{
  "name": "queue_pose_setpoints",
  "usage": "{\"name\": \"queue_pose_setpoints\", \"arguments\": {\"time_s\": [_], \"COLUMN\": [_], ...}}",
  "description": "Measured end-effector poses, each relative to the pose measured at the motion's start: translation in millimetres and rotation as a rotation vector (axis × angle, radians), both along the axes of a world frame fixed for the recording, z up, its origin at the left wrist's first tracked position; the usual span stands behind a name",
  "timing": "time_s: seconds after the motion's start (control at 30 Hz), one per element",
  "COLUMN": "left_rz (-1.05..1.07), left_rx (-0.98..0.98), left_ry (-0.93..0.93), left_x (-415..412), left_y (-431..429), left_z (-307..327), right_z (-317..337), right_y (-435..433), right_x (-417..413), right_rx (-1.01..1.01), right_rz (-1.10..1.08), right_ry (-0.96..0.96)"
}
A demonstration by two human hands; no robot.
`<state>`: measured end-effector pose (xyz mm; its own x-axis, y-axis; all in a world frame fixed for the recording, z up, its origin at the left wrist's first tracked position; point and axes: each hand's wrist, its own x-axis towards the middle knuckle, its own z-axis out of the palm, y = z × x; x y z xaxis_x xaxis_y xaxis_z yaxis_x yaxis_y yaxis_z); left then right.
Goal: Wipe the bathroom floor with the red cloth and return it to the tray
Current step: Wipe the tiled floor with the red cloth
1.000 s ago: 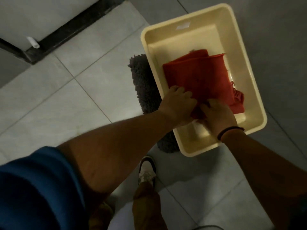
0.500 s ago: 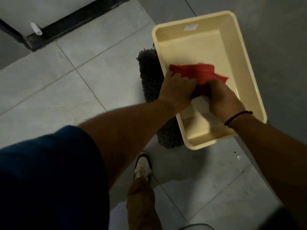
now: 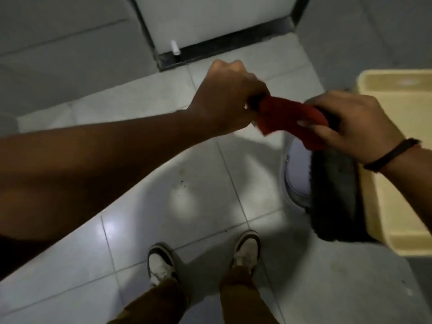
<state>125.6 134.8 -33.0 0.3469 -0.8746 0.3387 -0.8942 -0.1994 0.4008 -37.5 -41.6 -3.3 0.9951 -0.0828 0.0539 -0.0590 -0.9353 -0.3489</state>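
The red cloth point(image 3: 292, 118) is bunched and stretched between both hands, held in the air above the tiled floor point(image 3: 191, 202). My left hand point(image 3: 229, 97) is closed on its left end. My right hand point(image 3: 353, 127), with a dark band at the wrist, grips its right end. The cream plastic tray point(image 3: 397, 160) stands on the floor at the right edge of the view, with nothing visible inside it. Most of the cloth is hidden inside my fists.
A dark shaggy mat point(image 3: 336, 197) lies against the tray's left side, partly over a round white-rimmed thing point(image 3: 297, 174). My two shoes point(image 3: 161, 265) stand at the bottom centre. A dark door threshold point(image 3: 224, 47) with a small white stopper point(image 3: 174, 48) runs across the top.
Both hands lifted the red cloth out of the tray and carried it left, over the floor. The view swung left, so the tray now sits at the right edge.
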Motion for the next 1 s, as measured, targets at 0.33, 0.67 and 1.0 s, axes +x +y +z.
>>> {"name": "queue_pose_setpoints", "arguments": {"time_s": [0.33, 0.67, 1.0], "left_rz": [0.299, 0.025, 0.38], "left_rx": [0.261, 0.484, 1.007], "left_ry": [-0.124, -0.09, 0.234], "left_x": [84.8, 60.2, -4.6], "left_y": [127.3, 232.9, 352.0], "left_z": [-235.2, -412.9, -495.4], "right_z": [-264.8, -443.6, -545.3], "right_y": [91.3, 164.3, 229.1], "right_x": [139.5, 94.6, 100.3], "right_rx": [0.0, -0.302, -0.116], "right_rz": [0.17, 0.702, 0.067], "right_ry": [-0.101, 0.338, 0.332]}}
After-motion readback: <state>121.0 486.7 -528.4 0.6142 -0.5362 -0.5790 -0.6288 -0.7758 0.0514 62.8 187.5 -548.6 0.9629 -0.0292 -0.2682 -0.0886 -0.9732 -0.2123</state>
